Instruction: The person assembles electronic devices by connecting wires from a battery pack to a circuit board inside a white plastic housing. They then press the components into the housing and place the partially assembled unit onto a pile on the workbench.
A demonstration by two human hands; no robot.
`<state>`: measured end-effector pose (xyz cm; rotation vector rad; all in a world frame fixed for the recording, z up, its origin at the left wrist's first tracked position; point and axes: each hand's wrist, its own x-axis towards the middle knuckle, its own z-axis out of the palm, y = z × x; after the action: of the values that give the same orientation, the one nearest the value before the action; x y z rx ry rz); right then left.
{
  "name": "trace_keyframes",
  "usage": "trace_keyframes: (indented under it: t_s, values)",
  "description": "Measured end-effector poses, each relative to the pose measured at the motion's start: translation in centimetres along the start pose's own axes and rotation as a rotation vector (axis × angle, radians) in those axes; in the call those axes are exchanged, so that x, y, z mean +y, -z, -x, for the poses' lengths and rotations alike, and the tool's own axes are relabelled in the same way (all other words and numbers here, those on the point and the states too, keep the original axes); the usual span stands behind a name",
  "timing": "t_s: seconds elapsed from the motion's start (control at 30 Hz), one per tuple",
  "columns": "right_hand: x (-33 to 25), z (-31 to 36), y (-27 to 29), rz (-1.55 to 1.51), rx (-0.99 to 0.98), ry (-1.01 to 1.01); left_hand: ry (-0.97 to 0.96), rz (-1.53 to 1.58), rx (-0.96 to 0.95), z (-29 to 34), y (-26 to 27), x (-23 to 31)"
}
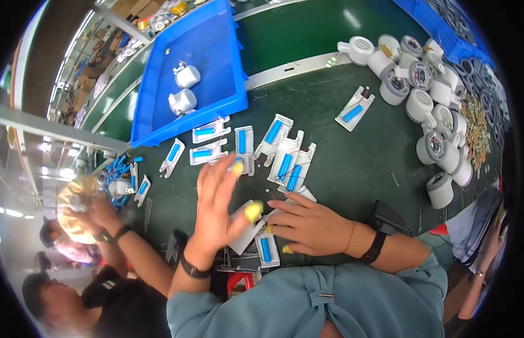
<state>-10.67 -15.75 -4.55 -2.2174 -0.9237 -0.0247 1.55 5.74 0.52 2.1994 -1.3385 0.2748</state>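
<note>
So nearest the wearer, a white casing (267, 249) with a blue cylindrical battery cell was lying by the counter's (352, 191) near edge. Right beside it was a plain white panel (243, 235), partly under the left hand's thumb from this angle.

The right hand (312, 225) was low over the white parts, fingers loosely bent, yellow covers on some fingertips. Couldn't tell if it was gripping anything, since the fingers hid whatever was under them. The left hand (214, 208) was up above the counter, fingers spread wide and nothing in it, yellow covers on thumb and index finger.

A bit further out was a loose bunch of white handle shells (271, 138), each with a blue cell and some with thin red wires showing. Off left sat a heap of loose blue cells (118, 172), near a co-worker's hands (98, 211).

Over on the right, a pile of round white housings (419, 104) ran along next to a scatter of tiny parts (476, 129) and a heap of grey rings (487, 93). One more shell (355, 111) lay by itself left of the housings.

Furthest out were a blue tray (208, 50) with two white housings (187, 76) in it, and a blue bin (428, 21) of grey rings, top right.
</note>
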Motion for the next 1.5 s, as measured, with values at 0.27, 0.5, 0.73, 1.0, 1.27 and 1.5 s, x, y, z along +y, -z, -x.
trace_keyframes:
  t_s: [0.27,0.5,0.73,1.0,1.27,1.5]
  values:
    - [0.4,-0.2,0.8,0.15,0.392,-0.298,-0.075,-0.281,-0.529,5.7,-1.4,2.6]
    - [0.0,0.4,2.1,0.247,0.867,-0.399,0.044,-0.433,-0.162,-1.6,-1.0,2.8]
    - [-2.6,2.6,3.2,-0.104,0.911,-0.585,-0.082,-0.374,-0.108,-11.0,-6.6,5.3]
    - [-5.6,10.0,3.7,0.031,0.921,-0.669,0.043,-0.069,-0.156,-21.0,-17.9,3.7]
    - [-5.9,18.8,4.8,0.694,1.173,-1.063,-0.124,-0.046,-0.253,-19.2,-19.2,5.4]
    - [-5.2,15.0,3.9,0.444,0.885,-0.992,-0.297,-0.125,-0.467,-10.9,-11.5,7.9]
